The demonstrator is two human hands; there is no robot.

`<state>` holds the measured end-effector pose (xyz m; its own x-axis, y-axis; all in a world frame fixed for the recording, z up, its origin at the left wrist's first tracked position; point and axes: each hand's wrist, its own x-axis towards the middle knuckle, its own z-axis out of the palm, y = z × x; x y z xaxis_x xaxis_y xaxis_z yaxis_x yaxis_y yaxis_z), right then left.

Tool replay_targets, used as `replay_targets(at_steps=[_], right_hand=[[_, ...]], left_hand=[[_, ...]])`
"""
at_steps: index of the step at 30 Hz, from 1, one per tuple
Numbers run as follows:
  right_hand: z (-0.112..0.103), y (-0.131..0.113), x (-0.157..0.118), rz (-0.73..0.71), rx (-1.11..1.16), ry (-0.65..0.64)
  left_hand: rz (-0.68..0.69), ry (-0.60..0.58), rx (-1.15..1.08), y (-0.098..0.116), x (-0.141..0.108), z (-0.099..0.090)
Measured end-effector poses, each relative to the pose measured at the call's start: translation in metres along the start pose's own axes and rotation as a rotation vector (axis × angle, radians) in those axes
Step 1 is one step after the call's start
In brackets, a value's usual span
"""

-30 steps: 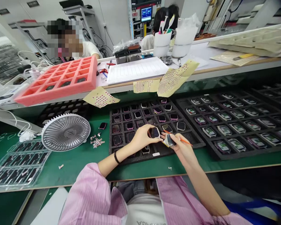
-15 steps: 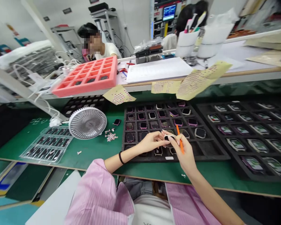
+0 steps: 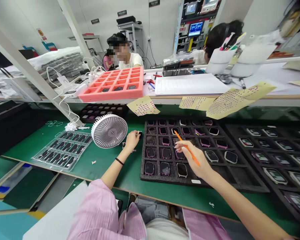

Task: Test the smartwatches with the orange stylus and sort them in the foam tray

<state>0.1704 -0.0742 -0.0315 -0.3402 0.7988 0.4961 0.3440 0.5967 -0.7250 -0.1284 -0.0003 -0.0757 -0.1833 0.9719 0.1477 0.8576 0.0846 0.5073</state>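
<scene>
Just under the left hand's [image 3: 131,140] fingers sits a small black smartwatch [image 3: 140,134] on the green desk [image 3: 110,173]. That arm reaches forward with the wrist bent, and the fingertips are bunched together on the watch, though I cannot tell whether they clamp it. A white desk fan [image 3: 109,131] stands just left of those fingers. The right hand [image 3: 192,156] hangs palm down over a black foam tray [image 3: 240,185] of smartwatches [image 3: 181,170], its fingers closed around an orange stick [image 3: 188,152] whose tip points up and left above the tray.
</scene>
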Motion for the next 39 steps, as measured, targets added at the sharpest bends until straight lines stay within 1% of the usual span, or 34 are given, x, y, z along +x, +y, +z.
replay_targets(at_steps=[3,4,7,10,12,14,15,16,18,19,21,23,26,28,30,33,36,39], right_hand=[[-0.012,-0.010,0.026,-0.167,-0.201,0.091],[-0.018,-0.012,0.038,-0.213,-0.254,0.142],[-0.041,-0.013,0.086,-0.288,-0.407,0.242],[-0.063,0.004,0.147,-0.286,-0.505,0.263],[-0.072,0.017,0.182,-0.258,-0.519,0.287],[-0.075,0.022,0.202,-0.253,-0.490,0.299],[-0.074,0.021,0.205,-0.262,-0.467,0.306],[-0.070,0.018,0.201,-0.282,-0.443,0.311],[-0.058,0.008,0.180,-0.352,-0.395,0.297],[-0.050,0.003,0.163,-0.395,-0.386,0.249],[-0.034,0.000,0.123,-0.487,-0.421,0.097],[-0.023,0.006,0.082,-0.540,-0.484,-0.070],[-0.015,0.024,0.024,-0.546,-0.551,-0.266],[-0.013,0.034,-0.006,-0.498,-0.593,-0.314],[-0.010,0.039,-0.029,-0.457,-0.595,-0.331],[-0.004,0.039,-0.046,-0.429,-0.607,-0.340],[-0.001,0.032,-0.051,-0.407,-0.623,-0.308],[-0.002,0.021,-0.058,-0.381,-0.593,-0.324]], left_hand=[[0.030,0.017,0.098,-0.003,0.000,0.011],[0.039,0.024,0.126,-0.005,0.000,0.014],[0.060,0.041,0.195,-0.009,-0.005,0.018],[0.094,0.050,0.232,-0.008,-0.012,0.017],[0.150,0.051,0.233,-0.002,-0.015,0.015],[0.237,0.032,0.208,0.010,-0.013,0.013],[0.278,0.017,0.190,0.016,-0.009,0.013],[0.308,-0.001,0.174,0.024,-0.004,0.013],[0.328,-0.035,0.153,0.037,0.013,0.018],[0.320,-0.051,0.150,0.043,0.024,0.021],[0.294,-0.086,0.154,0.052,0.048,0.027],[0.273,-0.144,0.164,0.056,0.073,0.031],[0.276,-0.278,0.178,0.058,0.109,0.030],[0.298,-0.370,0.182,0.058,0.129,0.027],[0.327,-0.435,0.178,0.057,0.143,0.024],[0.380,-0.468,0.156,0.053,0.147,0.019],[0.453,-0.422,0.113,0.052,0.136,0.017],[0.534,-0.372,0.064,0.061,0.123,0.022]])
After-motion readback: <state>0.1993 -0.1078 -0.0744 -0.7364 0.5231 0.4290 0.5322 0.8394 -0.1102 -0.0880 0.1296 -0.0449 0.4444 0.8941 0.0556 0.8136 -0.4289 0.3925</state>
